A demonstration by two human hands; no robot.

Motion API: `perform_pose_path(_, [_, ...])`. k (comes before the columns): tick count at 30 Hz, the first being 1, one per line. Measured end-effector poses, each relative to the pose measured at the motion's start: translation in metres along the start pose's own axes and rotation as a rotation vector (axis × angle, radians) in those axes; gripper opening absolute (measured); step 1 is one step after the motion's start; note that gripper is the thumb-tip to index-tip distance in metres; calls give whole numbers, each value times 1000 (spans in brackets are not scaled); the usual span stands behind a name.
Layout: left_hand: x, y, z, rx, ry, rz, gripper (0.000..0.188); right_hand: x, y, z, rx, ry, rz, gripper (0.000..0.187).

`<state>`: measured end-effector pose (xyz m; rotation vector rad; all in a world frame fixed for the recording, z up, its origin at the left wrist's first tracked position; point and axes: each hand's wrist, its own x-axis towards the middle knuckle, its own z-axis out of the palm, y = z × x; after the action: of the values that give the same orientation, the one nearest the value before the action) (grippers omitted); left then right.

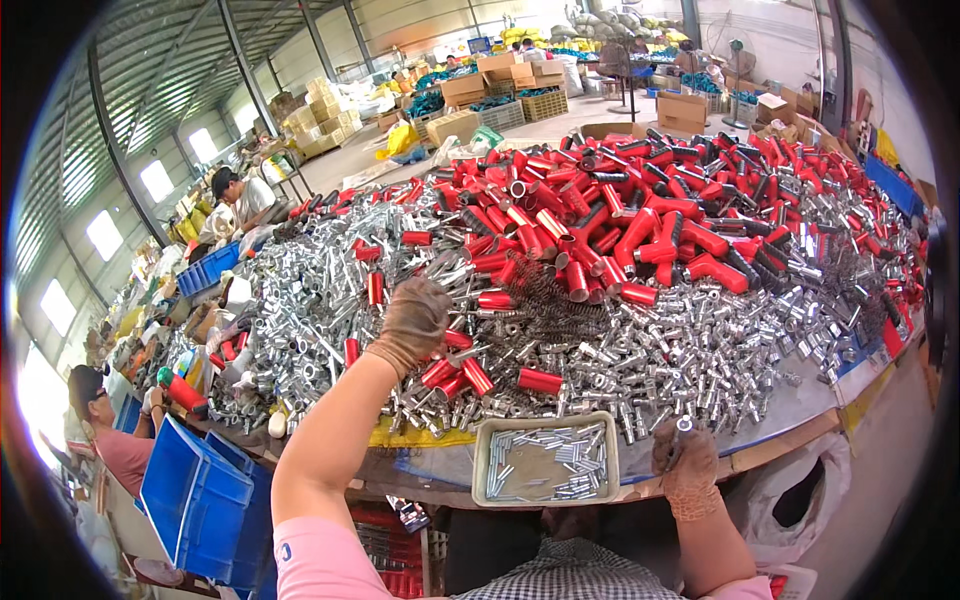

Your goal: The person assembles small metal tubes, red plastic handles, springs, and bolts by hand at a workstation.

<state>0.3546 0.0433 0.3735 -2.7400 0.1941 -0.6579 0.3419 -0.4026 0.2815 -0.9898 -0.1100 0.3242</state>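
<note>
Left hand [412,322]: gloved, reaching into the heap at 10 o'clock from the tray; fingers curled down among the silver fittings [320,300] and red tubes [455,372]. Whether it pinches a piece or only rakes, I cannot tell.

Right hand [685,462]: gloved, at the table [790,425] edge, 3 o'clock from the tray, closed round a small silver part [685,424] that stands up from the fist.

Tray [482,462]: grey, rectangular, at the near edge between the hands, part filled with small silver pins.

Springs [545,295]: dark coils, at 12 o'clock from the tray, mixed into the heap.

Red handles [650,235]: piled at the far side, 1 o'clock.

Blue crates [195,500]: at 9 o'clock, below the table edge; other people sit beyond.

Handling note: the left hand would do best to lift one piece clear of the tangle rather than drag it, so springs do not snag; the right should keep its part upright and steady.
</note>
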Motion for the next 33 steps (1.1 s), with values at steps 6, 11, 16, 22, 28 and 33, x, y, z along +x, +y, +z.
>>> perform_pose_path(6, [-1, 20, 6, 50, -543, -57, 31, 7, 6, 9, 22, -215, -214, 55])
perform_pose_path(11, [-9, 8, -8, 279, -589, -108, 37, 8, 31, 9, -166, -109, -388, 45])
perform_pose_path(16, [-21, -31, 10, 207, -414, -97, 30, -6, 40, 6, -339, -135, 69, 36])
perform_pose_path(22, [-4, -8, 9, 131, -570, -151, 31, -4, 28, 18, -399, -166, 126, 34])
perform_pose_path(28, [2, 0, 15, 324, -600, 64, 40, -4, 31, 15, -337, -184, 82, 38])
perform_pose_path(33, [26, 5, 26, 381, -636, 38, 30, -2, 42, 11, -291, -158, 67, 35])
